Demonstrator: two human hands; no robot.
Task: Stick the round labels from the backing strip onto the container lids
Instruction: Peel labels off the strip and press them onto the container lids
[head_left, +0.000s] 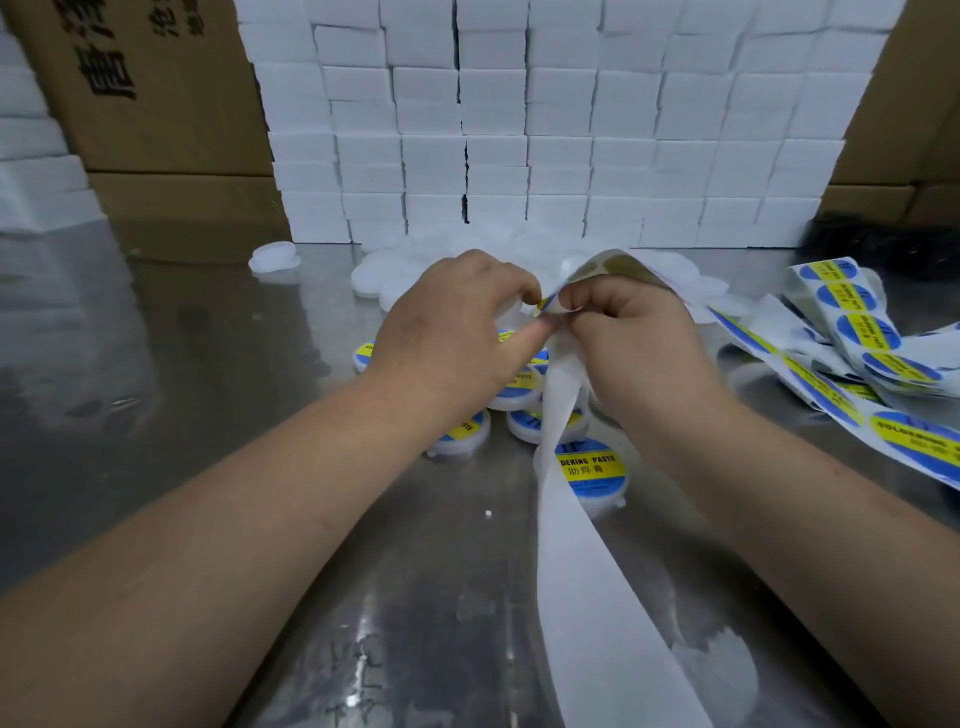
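A white backing strip (576, 561) runs from the bottom of the view up to my hands, then arcs over and down to the right, where blue and yellow round labels (866, 332) still sit on it. My right hand (639, 338) grips the strip at the bend. My left hand (457, 327) pinches the edge of a round label (546, 304) at that bend, and a white lid seems to sit under its fingers. Several labelled white lids (592, 467) lie on the table below my hands. Plain white lids (274, 257) lie farther back.
The shiny metal table (208, 364) stretches left and toward me. A wall of stacked white boxes (545, 130) stands behind the lids. Cardboard cartons (145, 88) flank it on both sides. A dark object (878, 249) sits at the far right.
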